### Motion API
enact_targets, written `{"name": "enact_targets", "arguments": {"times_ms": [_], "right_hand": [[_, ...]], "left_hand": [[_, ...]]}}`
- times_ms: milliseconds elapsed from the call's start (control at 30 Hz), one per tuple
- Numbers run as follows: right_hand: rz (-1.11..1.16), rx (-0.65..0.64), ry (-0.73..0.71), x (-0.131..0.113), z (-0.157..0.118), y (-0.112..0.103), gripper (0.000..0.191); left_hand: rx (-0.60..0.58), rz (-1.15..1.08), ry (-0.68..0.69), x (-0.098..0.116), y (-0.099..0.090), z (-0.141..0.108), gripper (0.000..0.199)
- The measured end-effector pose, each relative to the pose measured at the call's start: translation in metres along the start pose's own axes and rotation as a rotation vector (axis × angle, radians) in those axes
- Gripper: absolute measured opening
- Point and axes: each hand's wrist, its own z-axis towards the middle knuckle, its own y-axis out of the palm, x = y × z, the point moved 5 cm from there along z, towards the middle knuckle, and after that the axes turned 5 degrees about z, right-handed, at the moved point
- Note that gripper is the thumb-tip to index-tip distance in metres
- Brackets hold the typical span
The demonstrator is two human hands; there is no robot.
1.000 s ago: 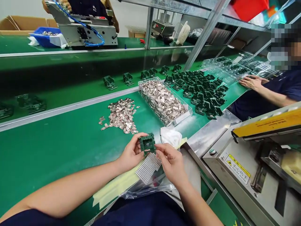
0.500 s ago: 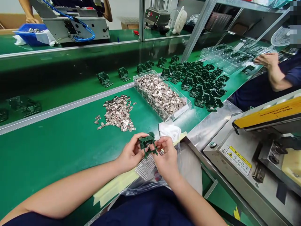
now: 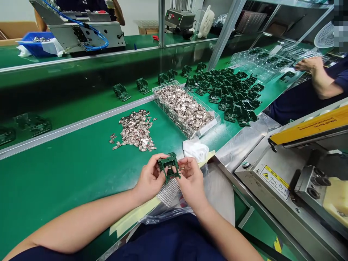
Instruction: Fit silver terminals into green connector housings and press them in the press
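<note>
A dark green frame-like plastic part (image 3: 169, 165) is held up in front of me between both hands. My left hand (image 3: 152, 177) grips its left side, thumb in front and fingers behind. On its right side, my right hand (image 3: 192, 179) closes thumb and fingers around the edge; whether a small piece sits in those fingertips I cannot tell. Beneath the hands lies a silvery gridded sheet (image 3: 168, 194) near the table edge. A loose pile of small metal pieces (image 3: 137, 130) rests beyond my left hand. Farther back, a clear box (image 3: 208, 127) is full of similar pieces.
Many green parts (image 3: 231, 90) are heaped behind the box, near clear trays (image 3: 259, 63). A white cloth (image 3: 195, 150) lies right of my hands. A machine with a warning label (image 3: 276, 183) stands at right. A co-worker's hand (image 3: 310, 64) is at far right.
The green part has turned slightly, so its opening faces me more, and both hands have shifted a little left with it. The view has also moved slightly.
</note>
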Motion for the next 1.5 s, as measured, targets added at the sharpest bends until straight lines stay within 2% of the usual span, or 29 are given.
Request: {"name": "enact_targets", "arguments": {"times_ms": [267, 600, 800, 900, 1000, 1100, 1233, 1367, 1500], "right_hand": [[0.223, 0.009, 0.108, 0.001, -0.007, -0.007, 0.030], [0.332, 0.071, 0.097, 0.000, -0.025, -0.032, 0.038], [0.288, 0.121, 0.058, 0.003, -0.033, -0.052, 0.035], [0.179, 0.157, 0.073, 0.016, -0.041, -0.061, 0.032], [0.063, 0.008, 0.157, 0.038, -0.049, -0.052, 0.032], [0.039, -0.131, 0.168, 0.055, -0.053, -0.034, 0.035], [-0.006, -0.133, 0.106, 0.065, -0.054, -0.022, 0.042], [-0.093, -0.149, 0.014, 0.069, -0.054, -0.024, 0.044], [-0.231, -0.248, -0.038, 0.073, -0.051, -0.030, 0.045]], "left_hand": [[0.008, 0.018, -0.009, 0.014, 0.013, -0.007, 0.030], [-0.069, 0.038, 0.011, 0.019, 0.045, -0.016, 0.030], [-0.112, 0.015, 0.015, 0.020, 0.058, -0.017, 0.032], [-0.026, -0.038, 0.001, 0.016, 0.052, -0.010, 0.038], [0.078, -0.125, -0.039, 0.007, 0.045, -0.002, 0.048], [0.061, -0.127, -0.012, 0.002, 0.045, 0.003, 0.046], [0.014, -0.061, 0.041, 0.000, 0.048, 0.006, 0.040], [-0.026, -0.056, 0.076, 0.002, 0.050, 0.008, 0.037], [-0.043, -0.082, 0.055, 0.002, 0.050, 0.010, 0.038]]}}
